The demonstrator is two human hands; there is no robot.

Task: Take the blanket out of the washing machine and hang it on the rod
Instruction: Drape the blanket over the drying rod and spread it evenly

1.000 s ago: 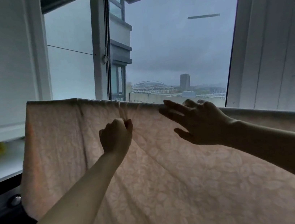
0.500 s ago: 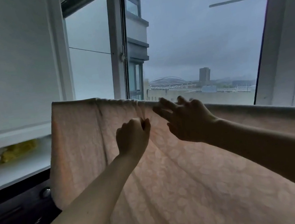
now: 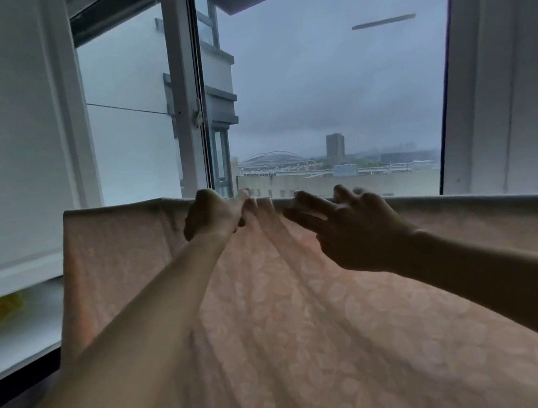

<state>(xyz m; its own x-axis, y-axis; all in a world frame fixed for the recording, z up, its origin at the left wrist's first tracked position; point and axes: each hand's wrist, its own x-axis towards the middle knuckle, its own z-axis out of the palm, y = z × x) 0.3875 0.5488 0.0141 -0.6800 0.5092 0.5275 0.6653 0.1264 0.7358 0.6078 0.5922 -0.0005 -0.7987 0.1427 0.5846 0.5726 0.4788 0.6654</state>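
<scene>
Pale pink patterned blanket (image 3: 277,323) draped over a rod at the open window (image 3: 331,91).
The left hand (image 3: 214,216) pinches a fold at the blanket's top edge with closed fingers; the right hand (image 3: 361,232), just beside it, has fingers spread and holds nothing.
</scene>
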